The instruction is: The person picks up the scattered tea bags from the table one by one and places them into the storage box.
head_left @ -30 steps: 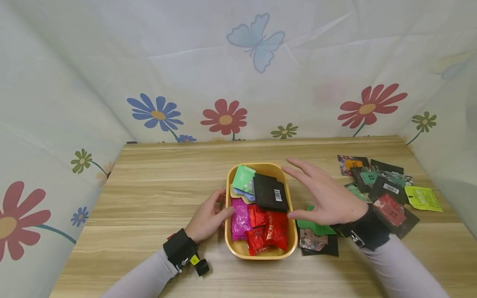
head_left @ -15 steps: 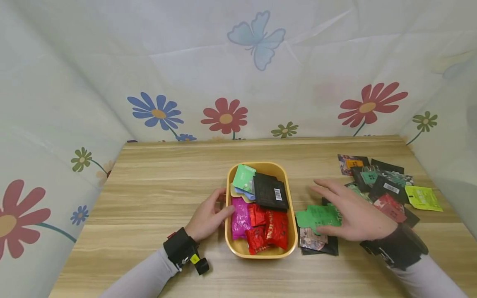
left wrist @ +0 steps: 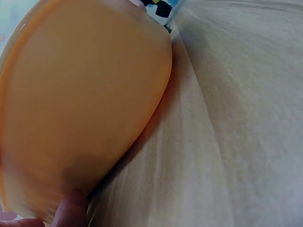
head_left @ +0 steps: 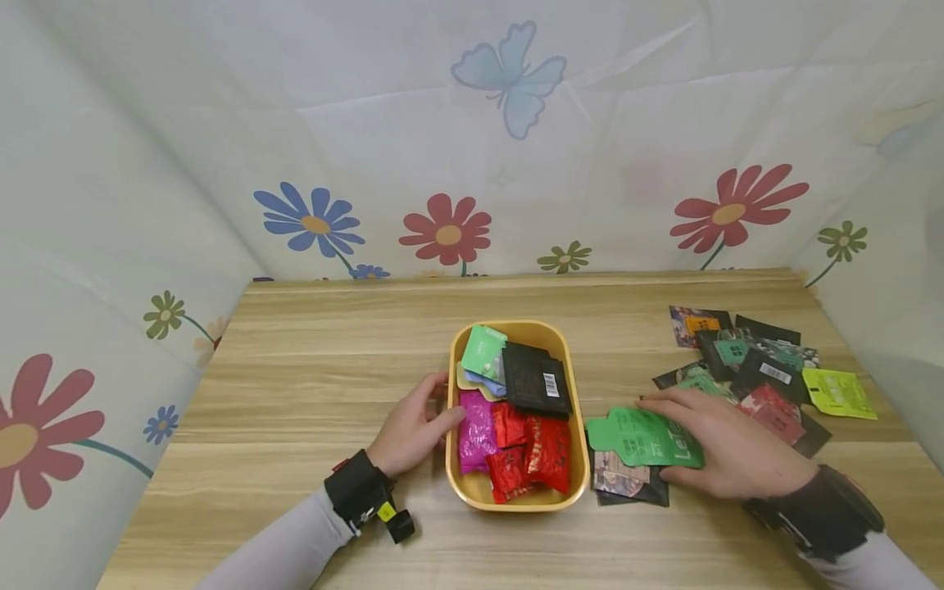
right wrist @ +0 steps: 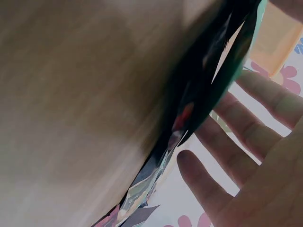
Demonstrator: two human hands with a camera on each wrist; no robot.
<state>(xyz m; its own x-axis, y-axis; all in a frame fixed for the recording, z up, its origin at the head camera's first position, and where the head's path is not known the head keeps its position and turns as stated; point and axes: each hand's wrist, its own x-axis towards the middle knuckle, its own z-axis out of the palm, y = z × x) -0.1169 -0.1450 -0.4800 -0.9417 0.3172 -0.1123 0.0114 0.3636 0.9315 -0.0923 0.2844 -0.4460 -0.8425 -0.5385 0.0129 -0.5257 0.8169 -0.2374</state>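
Currently holding the tub [head_left: 516, 507] by its long side with the left hand [head_left: 409, 430]: thumb over the rim, other fingers along the outer wall. Probably for steadiness, against sliding on the table [head_left: 332, 344]. At the right hand [head_left: 730, 442]: fingers nearly straight, not curled round anything, in contact with the green packet [head_left: 637, 438]. Firmness of contact not determinable. Apparently placed to span the packet's width, with fingers along one edge and thumb along the other.

Location of the green packet: at the right hand's fingers, with the other end pointing away from the palm and just beside the tub wall. Beneath it, partly covered, a printed packet [head_left: 619, 475]; possibly liable to drag along.

Inside the tub, just right of the left thumb: purple packet [head_left: 478, 434], then red packets [head_left: 547, 455]. Farther out than the left hand: mint packet [head_left: 484, 348] and black packets [head_left: 527, 381], overlapping. Perhaps grouped by kind, with flat types at the far end.

Beyond the right hand's knuckles: loose pile [head_left: 763, 381] of flat packets, with a yellow packet [head_left: 837, 393] at the outer edge. Probably an obstacle to a wide sweep there. Between right hand and tub interior: raised tub wall.
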